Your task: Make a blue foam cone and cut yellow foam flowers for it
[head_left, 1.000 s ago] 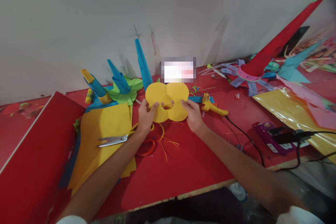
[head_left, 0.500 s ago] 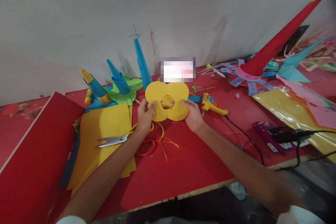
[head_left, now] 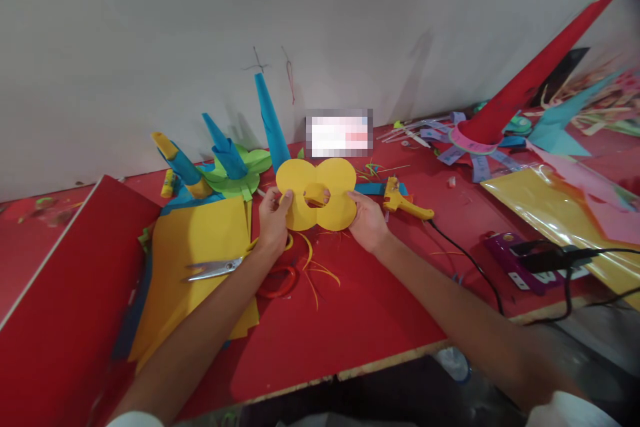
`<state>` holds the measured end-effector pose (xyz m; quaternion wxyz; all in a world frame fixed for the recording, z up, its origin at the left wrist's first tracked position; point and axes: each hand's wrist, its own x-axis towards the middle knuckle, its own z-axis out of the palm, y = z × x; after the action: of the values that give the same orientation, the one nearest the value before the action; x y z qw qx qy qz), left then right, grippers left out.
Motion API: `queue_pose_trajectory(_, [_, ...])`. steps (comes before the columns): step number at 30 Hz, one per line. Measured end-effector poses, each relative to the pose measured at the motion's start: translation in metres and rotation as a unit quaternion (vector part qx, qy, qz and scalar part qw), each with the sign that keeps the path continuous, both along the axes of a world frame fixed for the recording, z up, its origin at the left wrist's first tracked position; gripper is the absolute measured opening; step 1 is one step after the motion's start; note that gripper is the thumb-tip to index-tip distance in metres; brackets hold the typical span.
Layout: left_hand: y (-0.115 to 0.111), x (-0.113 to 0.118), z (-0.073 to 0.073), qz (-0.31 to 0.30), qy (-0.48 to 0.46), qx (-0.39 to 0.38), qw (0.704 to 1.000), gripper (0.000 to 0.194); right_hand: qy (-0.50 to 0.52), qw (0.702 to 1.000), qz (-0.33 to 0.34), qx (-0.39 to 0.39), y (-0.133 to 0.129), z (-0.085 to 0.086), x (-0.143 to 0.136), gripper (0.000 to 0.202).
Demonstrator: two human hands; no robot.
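A yellow paper flower cutout [head_left: 337, 177] with four rounded petals and a hole in its middle is held up over the red table. My left hand [head_left: 274, 219] pinches its left edge, thumb in front. On the opposite edge, my right hand [head_left: 369, 220] grips it with the thumb on top and the fingers behind. Under my left wrist lie scissors [head_left: 215, 269] with one yellow and one red handle, their blades resting on a stack of yellow paper [head_left: 200, 227]. Thin yellow paper strips [head_left: 324, 272] curl on the table below the cutout.
A yellow glue gun [head_left: 407, 205] with a black cord lies right of my hands. Behind stand blue paper cones [head_left: 273, 121], one on a green flower base [head_left: 235, 185]. A purple power strip [head_left: 515, 263] sits at right, and a tall red cone [head_left: 540, 60] leans beyond it.
The paper flower has shifted slightly left and been turned a little between my hands. Both hands keep hold of it; the things on the table stay put.
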<state>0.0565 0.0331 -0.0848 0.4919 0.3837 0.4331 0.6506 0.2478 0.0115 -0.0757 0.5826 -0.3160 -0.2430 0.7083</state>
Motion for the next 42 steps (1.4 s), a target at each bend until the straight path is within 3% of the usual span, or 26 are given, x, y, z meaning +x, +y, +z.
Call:
queue_pose_trajectory(4, [-0.002,0.003,0.004,-0.006,0.007,0.005,1.000,0.052,-0.031,0.999,-0.019,0.012,-0.001,-0.002,-0.001,0.033])
queue_pose_trajectory(13, [-0.006,0.004,0.008,0.008,0.053,0.023,0.998,0.048,-0.208,0.970,-0.110,0.055,-0.003,-0.014,-0.001,0.045])
queue_pose_trajectory(21, [-0.005,0.003,0.003,-0.023,0.039,0.015,0.999,0.057,-0.228,0.961,-0.142,0.063,-0.001,-0.017,0.002,0.035])
queue_pose_trajectory(26, [-0.001,-0.003,-0.002,0.011,0.071,0.043,0.997,0.050,-0.232,0.957,-0.157,0.070,0.001,-0.023,0.003,0.032])
queue_pose_trajectory(30, [0.027,-0.019,0.000,0.073,0.156,0.086,0.981,0.038,-0.262,0.948,-0.165,0.072,0.000,-0.024,0.002,0.024])
queue_pose_trajectory(33, [0.068,-0.029,0.004,0.133,0.175,0.096,0.971,0.054,-0.275,0.943,-0.173,0.074,0.000,-0.022,0.002,0.022])
queue_pose_trajectory(37, [0.126,-0.030,0.011,0.109,0.194,0.090,0.971,0.082,-0.250,0.949,-0.181,0.067,0.001,-0.019,0.004,0.026])
queue_pose_trajectory(40, [0.151,-0.026,0.018,0.056,0.207,0.086,0.973,0.078,-0.229,0.953,-0.188,0.064,0.001,-0.014,0.005,0.028])
queue_pose_trajectory(42, [0.156,-0.025,0.025,0.049,0.228,0.098,0.967,0.069,-0.212,0.956,-0.192,0.066,0.001,-0.009,0.005,0.028])
